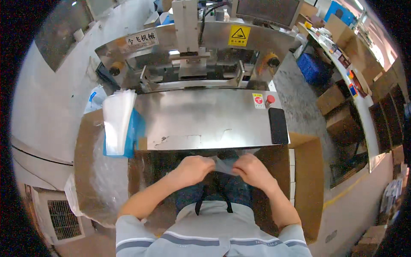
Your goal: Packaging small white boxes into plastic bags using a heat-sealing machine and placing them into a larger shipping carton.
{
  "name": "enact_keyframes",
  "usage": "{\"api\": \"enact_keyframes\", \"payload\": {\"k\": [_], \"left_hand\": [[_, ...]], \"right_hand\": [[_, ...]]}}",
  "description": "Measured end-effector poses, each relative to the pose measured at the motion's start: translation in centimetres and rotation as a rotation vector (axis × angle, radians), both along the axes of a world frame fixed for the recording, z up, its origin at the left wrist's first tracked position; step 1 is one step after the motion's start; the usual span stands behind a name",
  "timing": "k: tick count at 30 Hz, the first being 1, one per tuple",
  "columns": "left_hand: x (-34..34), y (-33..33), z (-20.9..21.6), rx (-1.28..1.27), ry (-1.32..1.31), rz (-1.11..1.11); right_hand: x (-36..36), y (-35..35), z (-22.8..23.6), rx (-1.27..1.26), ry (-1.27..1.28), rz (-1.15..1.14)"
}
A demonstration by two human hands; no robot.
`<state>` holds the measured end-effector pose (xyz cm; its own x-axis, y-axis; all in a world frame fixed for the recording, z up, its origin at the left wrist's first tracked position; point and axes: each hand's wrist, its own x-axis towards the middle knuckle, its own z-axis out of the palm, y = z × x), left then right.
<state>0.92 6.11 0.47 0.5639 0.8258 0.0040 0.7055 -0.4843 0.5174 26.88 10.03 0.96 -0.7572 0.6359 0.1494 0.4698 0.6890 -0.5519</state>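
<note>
Just in front of the machine's near edge, a clear plastic bag (pixel 225 165) is stretched between my two hands. My left hand (pixel 195 168) pinches one side of it, fingers closed. The other side is gripped by my right hand (pixel 252 168), also closed. Whether anything lies inside the bag cannot be made out. Beyond my hands is the flat steel top (pixel 205 115) of the machine. A stack of white translucent bags (pixel 117 118) stands in a blue holder (pixel 134 128) at its left.
A black phone (pixel 278 125) and a red push button (pixel 269 99) sit at the steel top's right. Beside me are a cardboard box (pixel 87 171) with crumpled clear plastic on the left and another cardboard box (pixel 309 184) with white cartons (pixel 292 175) on the right.
</note>
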Motion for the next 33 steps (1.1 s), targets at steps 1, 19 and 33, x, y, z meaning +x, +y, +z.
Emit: {"api": "enact_keyframes", "payload": {"k": [1, 19, 33], "left_hand": [[-0.5, -0.2, 0.4, -0.006, -0.003, 0.003], [-11.1, 9.1, 2.2, -0.137, -0.15, 0.018], [-19.1, 32.5, 0.8, -0.488, -0.348, 0.522]], "right_hand": [[0.4, 0.1, 0.5, -0.006, -0.003, 0.003], [-5.5, 13.3, -1.0, -0.405, 0.13, 0.02], [-15.0, 35.2, -1.0, -0.127, 0.0, -0.078]]}}
